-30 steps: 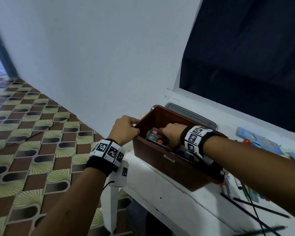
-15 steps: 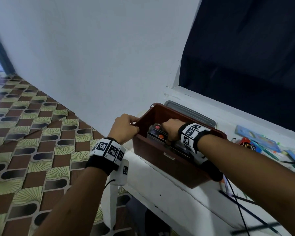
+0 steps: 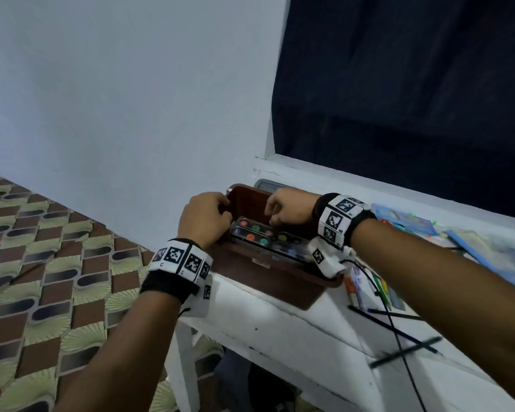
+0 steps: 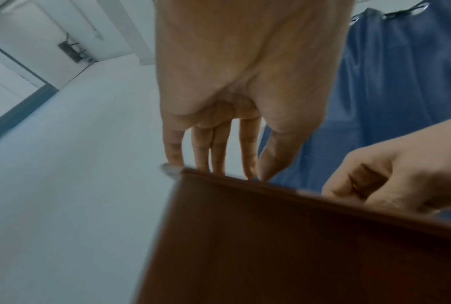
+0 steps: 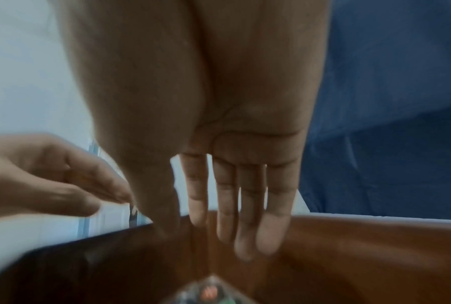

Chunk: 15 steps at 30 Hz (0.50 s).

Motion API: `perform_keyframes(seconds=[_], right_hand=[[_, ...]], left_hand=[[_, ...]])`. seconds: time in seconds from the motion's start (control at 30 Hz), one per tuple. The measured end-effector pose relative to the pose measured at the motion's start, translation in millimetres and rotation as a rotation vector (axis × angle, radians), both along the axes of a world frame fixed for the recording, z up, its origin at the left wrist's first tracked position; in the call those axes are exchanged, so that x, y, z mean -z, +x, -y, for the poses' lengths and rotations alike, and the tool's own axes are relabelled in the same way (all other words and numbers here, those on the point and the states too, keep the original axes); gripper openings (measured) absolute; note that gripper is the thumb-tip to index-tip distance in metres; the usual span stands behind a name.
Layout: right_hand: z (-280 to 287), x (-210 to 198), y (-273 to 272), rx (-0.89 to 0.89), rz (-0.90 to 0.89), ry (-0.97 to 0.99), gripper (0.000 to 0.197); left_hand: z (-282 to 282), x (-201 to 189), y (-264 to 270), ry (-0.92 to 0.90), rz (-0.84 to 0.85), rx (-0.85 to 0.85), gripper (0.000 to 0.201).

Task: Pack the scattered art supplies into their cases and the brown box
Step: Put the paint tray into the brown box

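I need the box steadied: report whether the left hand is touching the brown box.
Touching. In the left wrist view the left hand pinches the rim of the brown box, with the fingers behind the wall and the thumb tip on its edge.

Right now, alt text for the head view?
Left hand holds the brown box at its end; right hand hovers over the paint palette inside. Pens lie scattered on the white table.

Right hand off paint case
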State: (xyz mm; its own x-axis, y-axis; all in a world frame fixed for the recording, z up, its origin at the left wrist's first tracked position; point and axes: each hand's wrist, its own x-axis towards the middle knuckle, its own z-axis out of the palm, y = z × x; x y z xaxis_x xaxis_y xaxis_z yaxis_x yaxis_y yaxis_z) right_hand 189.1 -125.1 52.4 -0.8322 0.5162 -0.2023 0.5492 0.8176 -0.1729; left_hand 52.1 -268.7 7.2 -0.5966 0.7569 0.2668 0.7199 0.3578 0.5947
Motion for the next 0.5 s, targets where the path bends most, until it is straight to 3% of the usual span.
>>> perform_keyframes(seconds=[0.23,0.5], right_hand=[[5,-29,111,0.098,-0.186,-0.015,0.023],[13,4,291,0.263,-0.210,-0.029,0.017]], left_hand=[[-26,-24,87,0.141,0.003,0.175,0.015],[-52,-12,226,0.064,0.030,0.426,0.011]])
